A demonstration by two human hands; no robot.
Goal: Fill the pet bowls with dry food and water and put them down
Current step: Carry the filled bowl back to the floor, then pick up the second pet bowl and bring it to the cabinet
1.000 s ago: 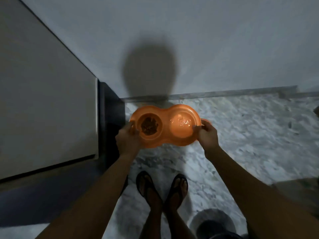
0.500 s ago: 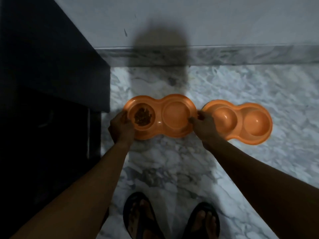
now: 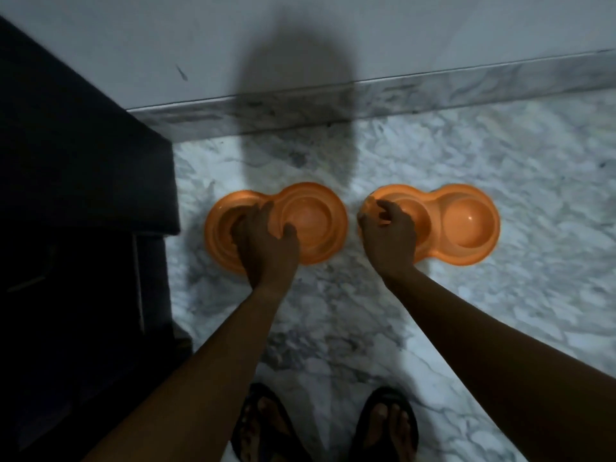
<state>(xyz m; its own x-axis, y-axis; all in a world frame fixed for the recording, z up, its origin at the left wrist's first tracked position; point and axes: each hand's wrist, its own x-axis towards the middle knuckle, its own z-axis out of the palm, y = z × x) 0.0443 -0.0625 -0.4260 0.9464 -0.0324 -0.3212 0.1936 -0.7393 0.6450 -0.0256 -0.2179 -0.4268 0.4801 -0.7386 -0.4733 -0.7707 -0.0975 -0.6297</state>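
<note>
Two orange double pet bowls lie side by side on the marble floor [image 3: 500, 328]. The left bowl [image 3: 313, 221] sits flat; its right cup looks wet. My left hand [image 3: 266, 248] hangs over its left cup with fingers spread, hiding the dry food there. The right bowl [image 3: 466, 225] shows a shiny right cup. My right hand [image 3: 390, 241] hovers over that bowl's left end with loosely curled fingers, holding nothing. I cannot tell if either hand touches a bowl.
A dark cabinet [image 3: 83, 161] stands close to the left bowl's left side. A white wall with a marble skirting [image 3: 433, 91] runs behind the bowls. My feet in black sandals [image 3: 266, 425] stand below them.
The left bowl has gone down onto the floor beside the right one. Both hands have let go of its ends; the left moved over its food cup, the right over the other bowl.
</note>
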